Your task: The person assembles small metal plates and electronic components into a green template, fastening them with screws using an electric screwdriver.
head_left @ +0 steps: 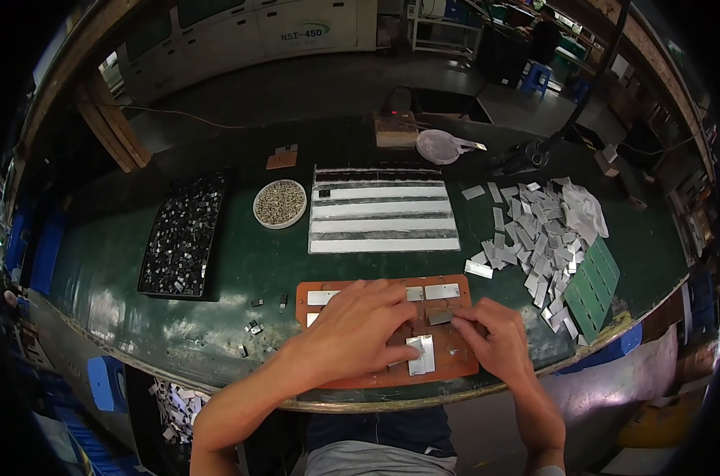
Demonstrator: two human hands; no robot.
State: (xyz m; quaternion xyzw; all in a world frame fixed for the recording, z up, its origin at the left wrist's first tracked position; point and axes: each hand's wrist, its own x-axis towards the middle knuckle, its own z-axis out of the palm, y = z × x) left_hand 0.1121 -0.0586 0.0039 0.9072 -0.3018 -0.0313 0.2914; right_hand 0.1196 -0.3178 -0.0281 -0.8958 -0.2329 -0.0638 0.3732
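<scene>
My right hand (pixel 495 333) pinches a grey metal plate (pixel 438 318) over the right half of the orange board (pixel 457 366); whether my left hand (pixel 358 327) grips anything, I cannot tell. Seating appears to call for level, square lowering. The green bench (pixel 98 230) supports everything; a pale machine (pixel 249 36) stands beyond.

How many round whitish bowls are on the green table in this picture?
2. One bowl, holding small metal parts, is left of the striped board; another bowl, with a flat tool over its rim, is behind that board.
</scene>
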